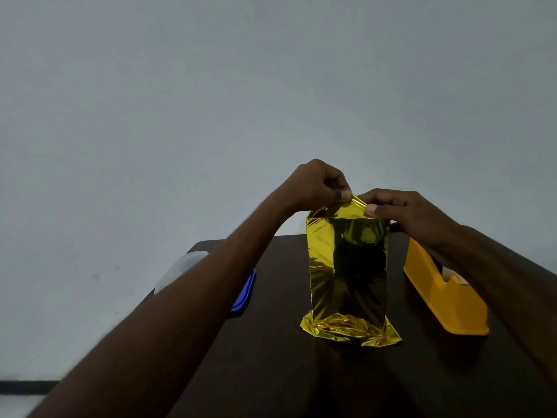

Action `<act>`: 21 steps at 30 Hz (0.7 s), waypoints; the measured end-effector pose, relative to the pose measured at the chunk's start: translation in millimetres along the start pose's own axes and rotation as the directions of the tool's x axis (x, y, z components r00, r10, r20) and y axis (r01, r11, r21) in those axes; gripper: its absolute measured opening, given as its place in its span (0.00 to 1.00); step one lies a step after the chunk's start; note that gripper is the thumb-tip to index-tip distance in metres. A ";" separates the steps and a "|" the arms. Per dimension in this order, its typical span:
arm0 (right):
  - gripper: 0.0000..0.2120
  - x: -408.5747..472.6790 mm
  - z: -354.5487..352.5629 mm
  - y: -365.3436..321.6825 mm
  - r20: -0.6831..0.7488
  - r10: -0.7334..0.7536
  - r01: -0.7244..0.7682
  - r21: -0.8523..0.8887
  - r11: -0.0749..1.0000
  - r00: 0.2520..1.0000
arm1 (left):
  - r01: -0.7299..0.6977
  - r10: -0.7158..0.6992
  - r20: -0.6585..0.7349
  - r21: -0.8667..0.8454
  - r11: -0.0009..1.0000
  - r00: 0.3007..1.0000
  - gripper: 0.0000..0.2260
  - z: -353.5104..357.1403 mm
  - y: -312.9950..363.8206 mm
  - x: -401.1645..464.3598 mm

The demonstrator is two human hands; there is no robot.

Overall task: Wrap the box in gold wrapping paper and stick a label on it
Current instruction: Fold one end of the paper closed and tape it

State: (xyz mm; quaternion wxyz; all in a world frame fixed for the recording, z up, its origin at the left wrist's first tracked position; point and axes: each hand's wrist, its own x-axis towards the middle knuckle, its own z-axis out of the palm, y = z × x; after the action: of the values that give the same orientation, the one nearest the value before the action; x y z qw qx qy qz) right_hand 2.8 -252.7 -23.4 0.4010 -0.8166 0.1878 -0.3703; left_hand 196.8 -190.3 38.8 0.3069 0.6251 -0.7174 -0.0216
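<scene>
A tall box covered in shiny gold wrapping paper (348, 267) stands upright on the dark table (271, 372). Loose crumpled paper spreads out around its foot. At the top end, my left hand (316, 184) and my right hand (404, 211) both pinch a flap of the gold paper between thumb and fingers, holding it up above the box's upper edge. The box itself is hidden under the paper. No label is in view.
An orange tape dispenser (443, 294) sits right of the box, under my right forearm. Left of the box lie a blue flat lid (244, 294) and a clear plastic container (180, 267), partly hidden by my left arm. A pale wall stands behind.
</scene>
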 end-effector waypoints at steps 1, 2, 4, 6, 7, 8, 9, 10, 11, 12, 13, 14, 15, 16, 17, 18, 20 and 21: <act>0.11 0.3 1.4 1.5 -0.014 -0.002 0.002 0.014 1.000 1.000 | -0.003 0.003 -0.008 -0.012 1.000 1.000 0.05 1.9 -1.0 0.2; 0.11 0.7 2.9 3.5 -0.035 -0.003 0.004 0.026 1.000 0.999 | -0.005 0.004 -0.014 -0.029 1.000 1.000 0.05 3.8 -2.5 0.2; 0.10 2.2 5.8 6.9 -0.091 0.001 0.005 0.065 0.998 0.996 | -0.001 0.000 -0.018 -0.062 0.998 1.000 0.05 6.6 -5.7 -1.4; 0.10 3.7 7.2 8.9 -0.133 0.019 -0.002 0.124 0.992 0.991 | -0.003 0.002 -0.023 -0.080 0.997 1.000 0.05 8.8 -8.8 -3.5; 0.10 4.2 7.6 9.8 -0.142 0.023 -0.002 0.144 0.990 0.990 | -0.007 0.004 -0.032 -0.093 0.996 0.999 0.05 9.9 -11.0 -4.4; 0.10 4.4 7.6 10.6 -0.148 0.018 0.005 0.153 0.988 0.989 | -0.008 0.003 -0.042 -0.110 0.994 0.999 0.04 10.9 -12.7 -5.4; 0.10 4.4 7.7 11.5 -0.158 0.004 0.020 0.150 0.988 0.988 | -0.004 -0.003 -0.049 -0.131 0.991 0.999 0.04 11.7 -14.3 -6.6; 0.09 4.2 8.0 12.7 -0.168 -0.015 0.039 0.139 0.990 0.986 | 0.003 -0.012 -0.053 -0.157 0.988 0.999 0.04 12.5 -15.7 -7.6; 0.09 3.9 8.4 13.4 -0.179 -0.039 0.062 0.123 0.991 0.983 | 0.009 -0.019 -0.053 -0.182 0.983 0.998 0.04 13.1 -17.4 -8.3; 0.09 3.5 8.8 14.2 -0.189 -0.065 0.086 0.107 0.991 0.980 | 0.011 -0.022 -0.051 -0.201 0.980 0.998 0.04 13.7 -18.4 -9.0; 0.09 3.3 9.7 14.7 -0.198 -0.091 0.112 0.094 0.989 0.976 | 0.013 -0.023 -0.047 -0.212 0.977 0.999 0.04 13.9 -18.9 -9.8; 0.09 3.2 10.0 15.1 -0.204 -0.113 0.133 0.087 0.987 0.972 | 0.018 -0.027 -0.041 -0.222 0.975 0.999 0.04 13.9 -18.4 -10.4; 0.10 2.7 10.6 15.5 -0.206 -0.128 0.147 0.080 0.986 0.970 | 0.027 -0.036 -0.035 -0.234 0.972 0.999 0.05 13.9 -18.2 -10.9; 0.10 2.4 10.6 16.1 -0.205 -0.137 0.154 0.070 0.986 0.969 | 0.035 -0.044 -0.031 -0.245 0.969 0.999 0.05 13.9 -17.8 -11.1; 0.11 2.1 10.7 16.8 -0.201 -0.144 0.158 0.054 0.986 0.969 | 0.040 -0.050 -0.033 -0.249 0.968 0.998 0.05 14.0 -17.7 -11.2; 0.12 1.7 10.6 17.8 -0.198 -0.150 0.160 0.038 0.986 0.969 | 0.042 -0.053 -0.037 -0.246 0.968 0.998 0.05 14.4 -16.9 -11.6; 0.12 1.9 11.6 20.3 -0.212 -0.155 0.163 0.020 0.986 0.965 | 0.048 -0.059 -0.041 -0.240 0.970 0.997 0.05 15.6 -16.5 -10.6; 0.12 1.9 12.0 21.8 -0.228 -0.159 0.165 0.007 0.986 0.961 | 0.055 -0.068 -0.044 -0.247 0.967 0.997 0.05 16.5 -16.8 -9.5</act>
State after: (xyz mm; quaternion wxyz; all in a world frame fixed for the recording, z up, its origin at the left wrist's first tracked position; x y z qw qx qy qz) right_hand 12.9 -260.9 -44.6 0.3561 -0.7761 0.1602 -0.4952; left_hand 204.2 -191.1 14.5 0.3997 0.6046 -0.6811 -0.1037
